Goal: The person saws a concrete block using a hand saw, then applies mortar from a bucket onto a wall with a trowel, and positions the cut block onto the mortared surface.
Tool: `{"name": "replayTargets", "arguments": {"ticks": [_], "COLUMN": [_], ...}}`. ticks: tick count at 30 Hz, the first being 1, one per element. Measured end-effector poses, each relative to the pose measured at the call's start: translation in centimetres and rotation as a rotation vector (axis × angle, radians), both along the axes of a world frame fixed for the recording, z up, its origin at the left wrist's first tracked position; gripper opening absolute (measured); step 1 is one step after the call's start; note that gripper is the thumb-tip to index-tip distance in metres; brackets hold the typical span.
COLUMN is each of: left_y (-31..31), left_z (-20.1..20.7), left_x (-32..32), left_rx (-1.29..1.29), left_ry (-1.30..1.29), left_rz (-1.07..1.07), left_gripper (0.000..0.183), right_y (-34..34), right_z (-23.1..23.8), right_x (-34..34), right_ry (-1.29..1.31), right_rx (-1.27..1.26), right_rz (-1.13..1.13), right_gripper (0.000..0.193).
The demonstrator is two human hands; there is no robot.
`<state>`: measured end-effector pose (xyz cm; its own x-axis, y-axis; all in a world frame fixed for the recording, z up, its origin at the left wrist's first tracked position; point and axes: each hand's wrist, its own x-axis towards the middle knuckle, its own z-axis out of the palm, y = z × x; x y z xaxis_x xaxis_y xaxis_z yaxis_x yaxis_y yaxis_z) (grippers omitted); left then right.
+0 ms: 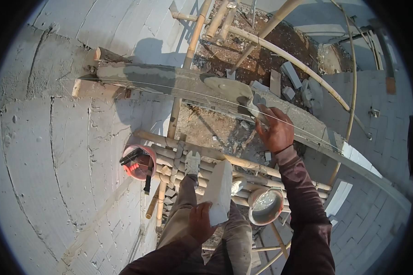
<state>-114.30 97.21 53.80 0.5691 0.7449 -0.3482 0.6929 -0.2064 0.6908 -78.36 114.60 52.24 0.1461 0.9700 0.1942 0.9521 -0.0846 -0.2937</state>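
My left hand (201, 223) grips a pale grey-white block (220, 190) by its near end, holding it upright in front of my legs. Further out, my right hand (278, 130) is closed round the handle of a trowel (228, 89). The mortar-smeared blade points left and lies against the top of a long narrow ledge (156, 77) coated with grey mortar. A thin white string (170, 86) runs along the ledge and passes close by my right hand. Most of the trowel's handle is hidden by my fingers.
My feet stand on a bamboo platform (257, 168). A pink bucket with tools (140, 173) is at its left, and a bucket holding pale liquid (266, 206) at its right. Bamboo poles (291, 59) cross beyond the ledge, over rubble. A block wall (46, 151) rises at left.
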Motion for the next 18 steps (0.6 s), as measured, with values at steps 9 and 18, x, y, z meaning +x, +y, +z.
{"name": "replayTargets", "arguments": {"ticks": [9,18], "left_y": [-0.4,0.0], "left_z": [0.5,0.4], "left_x": [0.2,-0.3], "left_rx": [-0.090,-0.093], "left_ry": [-0.010,-0.008], "left_rz": [-0.009,-0.002], "left_gripper": [0.093,0.095], "right_y": [14.6,23.3], "right_z": [0.5,0.7], "right_x": [-15.5,-24.9], "right_ry": [0.064,0.152], "right_rx": [0.035,0.127], "right_rz": [0.185,0.224], "right_gripper": [0.049,0.045]}}
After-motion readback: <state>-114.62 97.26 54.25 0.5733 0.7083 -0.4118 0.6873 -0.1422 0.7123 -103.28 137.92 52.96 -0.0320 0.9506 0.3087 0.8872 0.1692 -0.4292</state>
